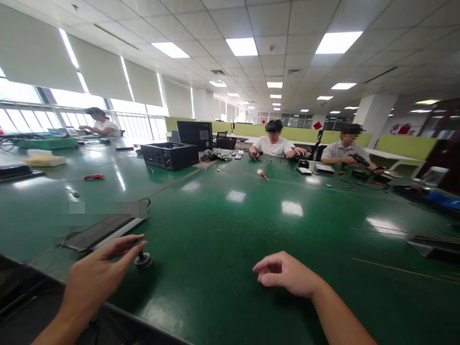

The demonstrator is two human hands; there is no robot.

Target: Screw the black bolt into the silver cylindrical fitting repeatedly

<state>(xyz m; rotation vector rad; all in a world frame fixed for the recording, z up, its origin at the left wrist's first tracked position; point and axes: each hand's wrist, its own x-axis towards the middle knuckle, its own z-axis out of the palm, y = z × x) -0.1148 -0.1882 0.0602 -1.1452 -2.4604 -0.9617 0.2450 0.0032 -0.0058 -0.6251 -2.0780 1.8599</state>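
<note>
Left hand point(97, 278): narrow pinch, thumb and index on what looks like the top stem of a dark round part point(143, 262), wide base down. Part sits over the left of the desk point(201, 292), close to the near edge. Can't tell if the base touches the surface or hangs just above it. Exact type of part: too small to tell.

Right hand point(289, 275): loosely half-curled, nothing visible in it, over the near side of the desk, well apart from the part.

Handling notes, my judgement: pinch looks fine for a small stem, but two fingertips give little against twist or tilt. Keep the grip square over the base. If it wobbles, bring the right hand in to steady the rim. Near edge is close, so work it inboard; a dropped round part could roll off.

Watch the flat panel point(108, 227) just beyond the left fingers, cable loop point(148, 203) at its far end: don't knock either. Red screwdriver point(93, 177) lies farther out on the left, clear of both hands. Co-worker point(275, 146) at the far edge, well out of the way.
</note>
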